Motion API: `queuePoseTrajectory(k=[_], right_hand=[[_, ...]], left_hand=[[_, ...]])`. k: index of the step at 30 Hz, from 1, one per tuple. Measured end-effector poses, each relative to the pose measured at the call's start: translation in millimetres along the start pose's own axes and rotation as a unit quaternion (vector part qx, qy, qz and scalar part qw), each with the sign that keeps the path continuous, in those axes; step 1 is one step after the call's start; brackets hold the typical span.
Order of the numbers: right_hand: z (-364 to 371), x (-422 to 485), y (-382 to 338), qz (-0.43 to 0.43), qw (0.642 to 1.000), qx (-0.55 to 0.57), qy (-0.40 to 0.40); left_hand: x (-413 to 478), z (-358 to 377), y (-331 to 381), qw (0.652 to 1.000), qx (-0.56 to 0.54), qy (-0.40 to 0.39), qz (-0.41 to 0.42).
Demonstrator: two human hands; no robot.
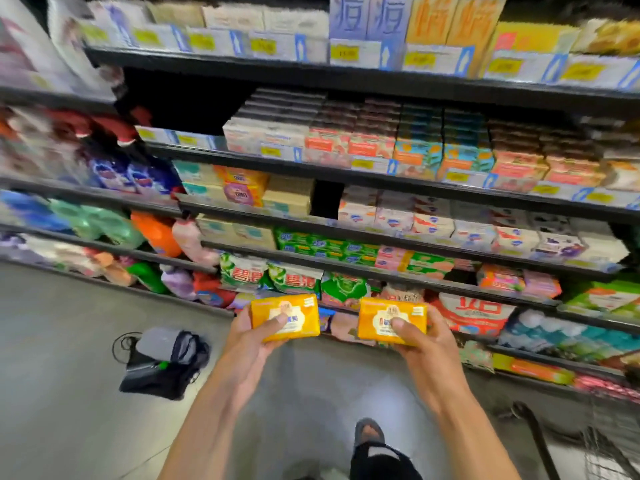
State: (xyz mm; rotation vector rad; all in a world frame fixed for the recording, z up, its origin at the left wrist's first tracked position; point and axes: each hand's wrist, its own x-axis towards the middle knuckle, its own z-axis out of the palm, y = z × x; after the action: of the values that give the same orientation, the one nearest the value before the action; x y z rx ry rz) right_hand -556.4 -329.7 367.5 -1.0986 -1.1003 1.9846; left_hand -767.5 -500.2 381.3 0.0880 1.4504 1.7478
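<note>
I stand in a shop aisle facing shelves of soap and detergent. My left hand [254,336] grips a yellow soap pack [294,311], thumb across its front label. My right hand [420,336] grips a second, matching yellow soap pack [382,317] the same way. Both packs are held side by side, about a hand's width apart, in front of the lower shelves.
Black shelves [346,233] stacked with boxed soap bars and detergent bags fill the view. A black and grey bag [166,362] lies on the grey floor at the left. A shopping cart [595,448] stands at the bottom right. My foot [370,433] shows below.
</note>
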Motion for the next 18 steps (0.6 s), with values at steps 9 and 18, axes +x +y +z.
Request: queuePoseTrajectory(k=[9,18], right_hand=[[71,60,-6,-0.003,0.999,-0.026,-0.020],[153,135,-47,-0.036,0.998,-0.024,-0.051]], left_hand=[[58,-44,52,0.998,0.035,0.018,0.040],[145,-52,142,0.995,0.060,0.016,0.081]])
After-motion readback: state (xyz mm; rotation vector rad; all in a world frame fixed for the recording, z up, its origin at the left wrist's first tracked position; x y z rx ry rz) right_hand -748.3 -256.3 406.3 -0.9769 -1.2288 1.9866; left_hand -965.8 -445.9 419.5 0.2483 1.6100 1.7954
